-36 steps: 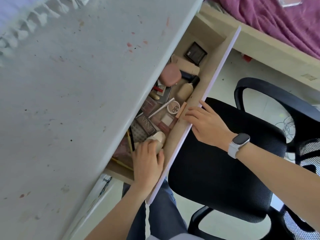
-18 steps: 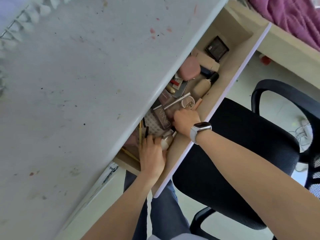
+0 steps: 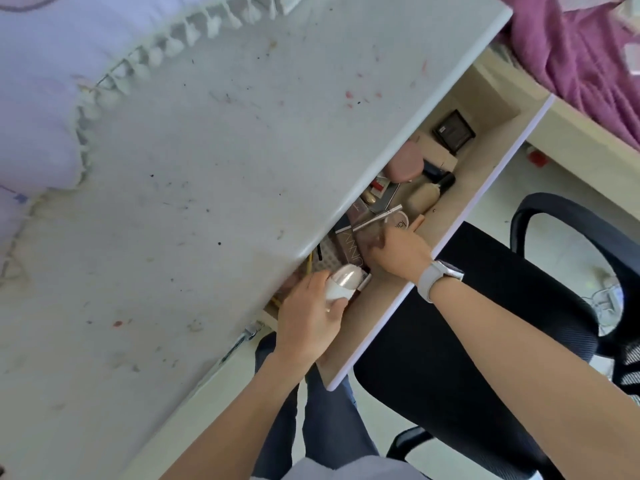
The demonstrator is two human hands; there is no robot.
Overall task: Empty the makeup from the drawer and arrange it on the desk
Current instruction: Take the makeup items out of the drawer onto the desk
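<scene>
Meanwhile, left hand [image 3: 308, 315] clasped around a pearly white case [image 3: 341, 284], right hand [image 3: 398, 252] fingers-down among drawer [image 3: 460, 188] palettes, grip unclear.

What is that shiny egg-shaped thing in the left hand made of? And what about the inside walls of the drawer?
The egg-shaped case in the left hand looks like hard plastic: a glossy, pearly pink top with a bright highlight, and a plain white lower part. The drawer walls look like light wood or wood-look board, matte and pale tan; which of the two is unclear.
</scene>
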